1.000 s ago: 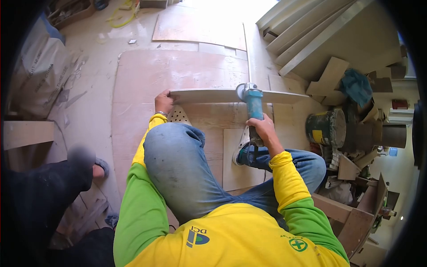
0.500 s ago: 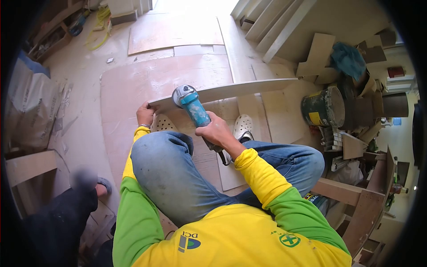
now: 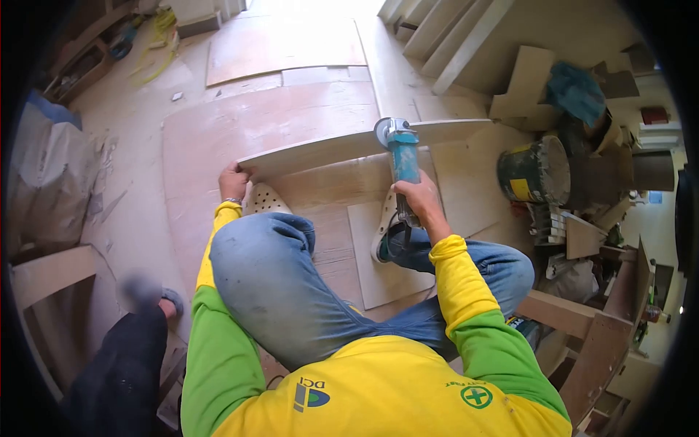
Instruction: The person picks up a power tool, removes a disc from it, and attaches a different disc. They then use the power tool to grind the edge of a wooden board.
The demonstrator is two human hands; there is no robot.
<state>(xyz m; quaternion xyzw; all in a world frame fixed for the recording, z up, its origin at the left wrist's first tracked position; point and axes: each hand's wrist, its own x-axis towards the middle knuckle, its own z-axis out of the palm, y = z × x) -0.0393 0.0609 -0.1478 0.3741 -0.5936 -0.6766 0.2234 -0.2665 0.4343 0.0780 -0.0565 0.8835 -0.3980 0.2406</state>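
Note:
A long, narrow board [image 3: 313, 154] stands on its edge across the floor in front of my feet. My left hand [image 3: 234, 182] grips its left end, fingers wrapped over the edge. In my right hand [image 3: 420, 197] is a teal angle grinder [image 3: 405, 159], its body pointing away from me. The grinder's disc [image 3: 381, 132] is right at the board's upper edge, right of the middle. A cream perforated clog [image 3: 266, 200] on one foot sits close behind the board near my left hand. The other clog is partly hidden under my right forearm and the grinder.
Flat sheets [image 3: 291, 47] lie on the floor ahead, and a loose square panel [image 3: 382, 273] lies between my legs. To the right stand a paint bucket [image 3: 535, 175] and a wooden frame [image 3: 593, 349]. Another person's leg [image 3: 120, 364] is at lower left, beside wrapped bags [image 3: 51, 171].
My right hand has carried the grinder rightward along the board, from near its left end to past the middle. My left hand stays at the board's left end.

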